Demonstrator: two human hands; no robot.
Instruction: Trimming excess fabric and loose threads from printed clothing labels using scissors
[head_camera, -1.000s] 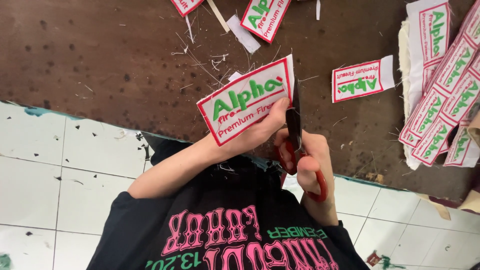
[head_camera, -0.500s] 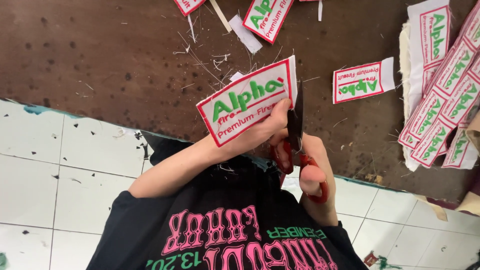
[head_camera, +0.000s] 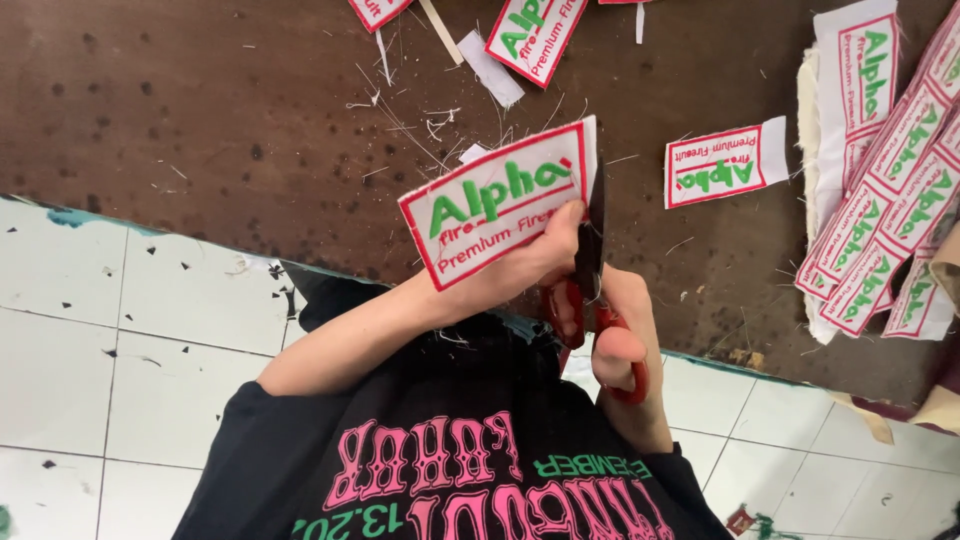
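Observation:
My left hand pinches a white embroidered patch with a red border and green lettering, held up above the table edge. My right hand grips red-handled scissors. Their dark blades point upward along the patch's right edge, touching it. Both hands are close together in front of my black shirt.
The brown table is strewn with thread scraps and white offcuts. One loose patch lies to the right, and another patch lies at the top. A pile of several patches fills the right edge. White tiled floor lies below.
The patch and scissors stay in nearly the same place. My right hand's fingers shift slightly on the scissor handles.

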